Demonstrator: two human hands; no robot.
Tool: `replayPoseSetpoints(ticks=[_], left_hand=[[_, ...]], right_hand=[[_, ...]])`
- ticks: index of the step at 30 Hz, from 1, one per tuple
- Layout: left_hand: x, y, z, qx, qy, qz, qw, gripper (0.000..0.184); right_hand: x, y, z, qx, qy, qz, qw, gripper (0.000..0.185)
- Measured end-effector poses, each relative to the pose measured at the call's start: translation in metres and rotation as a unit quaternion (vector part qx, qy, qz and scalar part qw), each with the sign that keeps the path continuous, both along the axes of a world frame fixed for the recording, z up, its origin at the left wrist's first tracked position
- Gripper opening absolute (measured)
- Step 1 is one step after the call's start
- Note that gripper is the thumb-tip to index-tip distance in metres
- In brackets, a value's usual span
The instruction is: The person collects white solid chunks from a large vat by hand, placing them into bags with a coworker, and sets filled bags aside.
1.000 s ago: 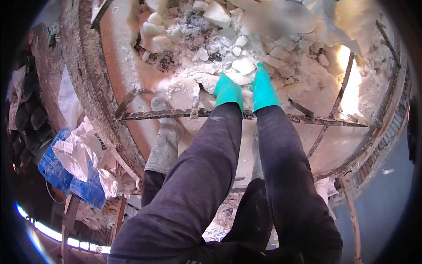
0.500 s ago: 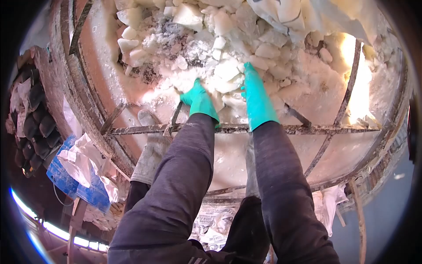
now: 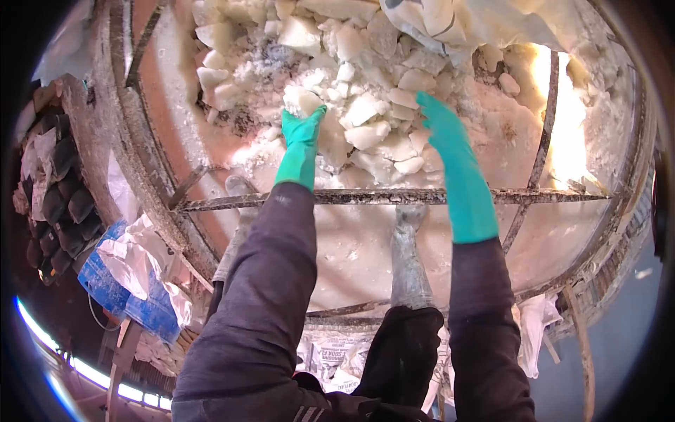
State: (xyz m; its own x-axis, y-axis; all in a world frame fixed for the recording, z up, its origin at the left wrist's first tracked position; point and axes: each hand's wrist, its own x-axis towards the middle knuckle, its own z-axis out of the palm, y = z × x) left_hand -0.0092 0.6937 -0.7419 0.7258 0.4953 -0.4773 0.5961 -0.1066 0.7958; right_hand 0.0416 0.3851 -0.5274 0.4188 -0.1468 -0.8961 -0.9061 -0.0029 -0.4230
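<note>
My left hand [image 3: 301, 133], in a green rubber glove, grips a pale white chunk [image 3: 303, 100] at the near side of the pile; its thumb and fingers show on either side of the lump. My right hand [image 3: 444, 123], gloved alike, is over the right part of the heap with its fingers stretched out and nothing visible in them. Between the two hands lie broken white chunks [image 3: 367, 135] of several sizes. Crumbs and powder [image 3: 271, 63] cover the heap further left.
A crusted metal bar [image 3: 380, 197] crosses under my forearms, joined to a round rim [image 3: 123, 133]. A pale sheet [image 3: 478, 24] lies at the top right. My boot [image 3: 411, 274] stands behind the bar. Blue drums [image 3: 105, 278] are outside, at left.
My left hand has moved left and forward and now has a chunk in it. The right hand has swung right, away from the middle chunks.
</note>
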Motion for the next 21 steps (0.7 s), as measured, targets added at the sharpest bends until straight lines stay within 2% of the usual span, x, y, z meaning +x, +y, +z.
replayPoseSetpoints(ticks=[2, 3, 4, 6, 8, 10, 12, 16, 19, 21], left_hand=[[0.033, -0.018, 0.110, -0.111, -0.084, -0.037, 0.990, 0.072], [0.040, -0.021, 0.135, -0.148, -0.112, -0.005, 0.983, 0.060], [0.047, -0.025, 0.168, -0.176, -0.107, 0.011, 0.979, 0.060], [0.062, -0.040, 0.241, -0.238, -0.105, 0.042, 0.965, 0.060], [0.070, -0.068, 0.290, -0.367, -0.072, 0.116, 0.920, 0.052], [0.079, -0.111, 0.328, -0.495, -0.032, 0.181, 0.849, 0.048], [0.093, -0.166, 0.380, -0.517, -0.053, 0.197, 0.831, 0.055], [0.144, -0.262, 0.472, -0.301, -0.341, 0.040, 0.890, 0.057], [0.191, -0.298, 0.476, -0.200, -0.492, -0.119, 0.839, 0.060], [0.220, -0.292, 0.493, 0.037, -0.516, -0.265, 0.814, 0.064]], right_hand=[[-0.021, -0.031, 0.013, 0.046, -0.130, -0.022, 0.990, 0.061], [-0.024, -0.034, 0.042, 0.025, -0.078, -0.074, 0.994, 0.060], [-0.028, -0.040, 0.075, 0.002, -0.028, -0.126, 0.992, 0.059], [-0.061, -0.059, 0.116, 0.005, -0.023, -0.210, 0.977, 0.050], [-0.104, -0.069, 0.165, -0.011, -0.076, -0.251, 0.965, 0.056], [-0.143, -0.079, 0.214, -0.018, -0.085, -0.277, 0.957, 0.053], [-0.169, -0.089, 0.258, -0.009, -0.058, -0.328, 0.943, 0.053], [-0.226, -0.113, 0.324, -0.001, -0.072, -0.363, 0.929, 0.052], [-0.270, -0.144, 0.346, 0.022, -0.093, -0.384, 0.919, 0.053], [-0.293, -0.160, 0.343, 0.027, -0.091, -0.399, 0.912, 0.054]])
